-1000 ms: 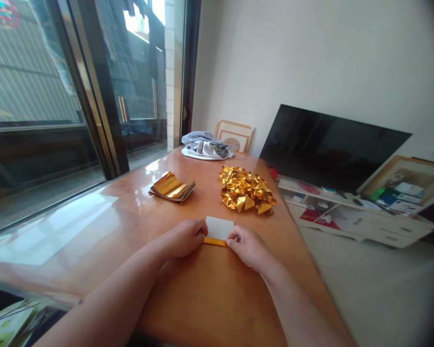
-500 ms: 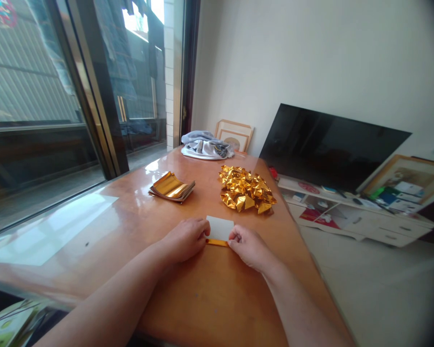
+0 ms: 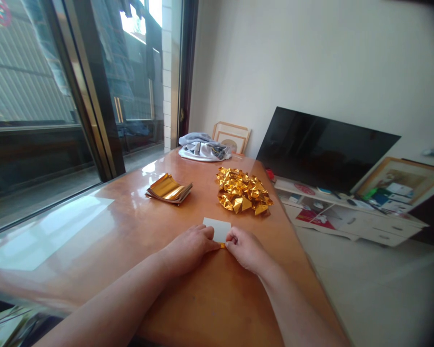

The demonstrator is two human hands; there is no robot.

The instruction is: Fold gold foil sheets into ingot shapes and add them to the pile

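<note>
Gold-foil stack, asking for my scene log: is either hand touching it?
No: the left hand and right hand touch the pale sheet, apart from the gold-foil stack.

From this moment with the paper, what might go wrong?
The narrow gold strip along the near side of the small white paper sheet might crease crooked, since the left hand covers much of it. The loose pile of shiny gold folded foil pieces lies close to the right edge of the glossy brown table; a bump might knock some off.
</note>
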